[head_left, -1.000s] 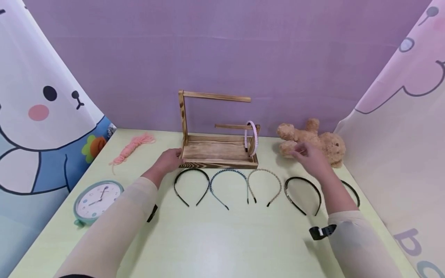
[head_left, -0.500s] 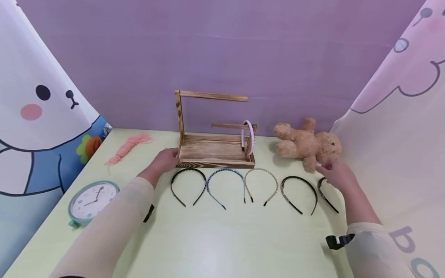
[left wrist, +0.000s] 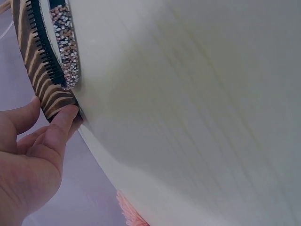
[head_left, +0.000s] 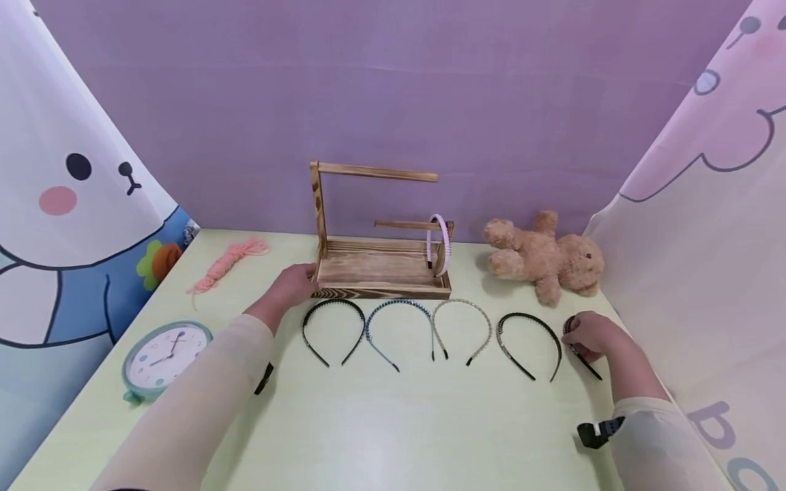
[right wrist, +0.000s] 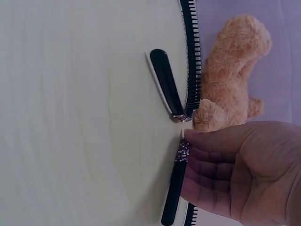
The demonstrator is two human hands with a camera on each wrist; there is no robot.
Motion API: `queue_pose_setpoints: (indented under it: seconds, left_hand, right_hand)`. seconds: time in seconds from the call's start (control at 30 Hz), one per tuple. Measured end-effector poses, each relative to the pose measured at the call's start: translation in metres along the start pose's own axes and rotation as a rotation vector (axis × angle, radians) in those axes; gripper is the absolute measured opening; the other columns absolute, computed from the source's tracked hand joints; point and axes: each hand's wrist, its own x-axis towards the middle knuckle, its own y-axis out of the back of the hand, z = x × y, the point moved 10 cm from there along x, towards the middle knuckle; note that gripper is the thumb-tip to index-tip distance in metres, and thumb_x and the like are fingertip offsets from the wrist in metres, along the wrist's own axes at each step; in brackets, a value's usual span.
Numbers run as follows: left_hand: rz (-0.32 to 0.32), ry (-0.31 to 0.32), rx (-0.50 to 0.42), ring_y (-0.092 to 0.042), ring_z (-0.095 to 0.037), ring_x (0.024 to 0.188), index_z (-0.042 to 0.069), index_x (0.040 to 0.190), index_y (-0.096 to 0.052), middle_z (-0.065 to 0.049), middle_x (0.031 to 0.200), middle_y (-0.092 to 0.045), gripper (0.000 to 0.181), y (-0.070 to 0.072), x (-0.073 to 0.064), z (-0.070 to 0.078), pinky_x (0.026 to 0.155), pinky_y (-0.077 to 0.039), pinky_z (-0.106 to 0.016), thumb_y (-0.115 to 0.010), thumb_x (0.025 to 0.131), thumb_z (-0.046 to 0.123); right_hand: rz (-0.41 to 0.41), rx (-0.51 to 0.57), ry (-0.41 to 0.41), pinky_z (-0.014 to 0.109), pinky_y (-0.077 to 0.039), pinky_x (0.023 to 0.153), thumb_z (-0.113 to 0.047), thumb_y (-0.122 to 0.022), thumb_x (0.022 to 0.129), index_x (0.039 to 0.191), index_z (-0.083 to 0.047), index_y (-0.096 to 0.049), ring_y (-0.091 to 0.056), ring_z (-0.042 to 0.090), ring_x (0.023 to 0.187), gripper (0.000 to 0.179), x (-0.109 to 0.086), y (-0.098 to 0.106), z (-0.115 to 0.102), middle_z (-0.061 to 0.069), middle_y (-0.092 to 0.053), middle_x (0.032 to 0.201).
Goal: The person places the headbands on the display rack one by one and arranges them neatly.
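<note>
From here I can see an upright brown wooden rack with dark zebra-like grain: a shallow rectangular tray with a tall post and long bar at its left end, a short post and lower bar at its right. A pale pink ridged headband hangs over the lower bar. Well to the right and nearer the front, a black, sequin-trimmed headband is gripped, its curve largely hidden.
</note>
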Motion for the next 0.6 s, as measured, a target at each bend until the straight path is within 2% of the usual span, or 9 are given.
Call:
queue_pose_setpoints:
  seconds: [0.2,0.3,0.43,0.57,0.6]
  left_hand:
    - [0.004,-0.007,0.008,-0.035,-0.044,0.14,0.001,0.151,-0.034,-0.025,0.151,-0.039,0.056,0.0,-0.002,0.002,0.116,-0.03,-0.055,-0.052,0.102,0.02]
    - [0.005,-0.009,0.021,-0.035,-0.044,0.14,-0.001,0.151,-0.033,-0.026,0.151,-0.039,0.057,0.001,-0.002,0.003,0.116,-0.03,-0.054,-0.052,0.102,0.02]
    - [-0.014,0.01,0.009,-0.034,-0.044,0.14,0.0,0.152,-0.031,-0.025,0.152,-0.037,0.057,0.0,-0.002,0.002,0.116,-0.031,-0.055,-0.051,0.102,0.019]
    - [-0.038,0.031,-0.013,-0.033,-0.044,0.14,0.002,0.154,-0.029,-0.025,0.153,-0.036,0.057,-0.002,-0.003,0.0,0.114,-0.033,-0.056,-0.05,0.103,0.019]
    - [-0.04,0.031,-0.013,-0.033,-0.044,0.14,0.002,0.154,-0.029,-0.025,0.153,-0.037,0.057,-0.002,-0.003,0.0,0.114,-0.033,-0.056,-0.05,0.103,0.019]
  right_hand:
    - [0.028,0.023,0.018,0.037,-0.058,0.06,-0.016,-0.058,0.096,0.096,0.003,-0.054,-0.06,0.021,0.068,0.019,-0.008,0.012,-0.01,0.011,-0.059,0.078]
    - [0.067,0.044,0.064,0.037,-0.059,0.06,-0.017,-0.056,0.097,0.1,0.006,-0.053,-0.061,0.021,0.068,0.023,-0.014,0.024,-0.023,0.014,-0.061,0.081]
    - [0.147,0.056,0.141,0.037,-0.059,0.062,-0.022,-0.054,0.099,0.109,0.009,-0.05,-0.064,0.02,0.073,0.033,-0.025,0.042,-0.047,0.017,-0.062,0.09]
    - [0.259,0.042,0.22,0.036,-0.057,0.061,-0.028,-0.052,0.101,0.104,0.002,-0.048,-0.066,0.022,0.075,0.031,-0.044,0.059,-0.078,0.016,-0.062,0.094]
    - [0.282,0.039,0.242,0.035,-0.055,0.059,-0.03,-0.051,0.102,0.1,0.001,-0.045,-0.064,0.021,0.072,0.031,-0.049,0.062,-0.086,0.014,-0.06,0.088]
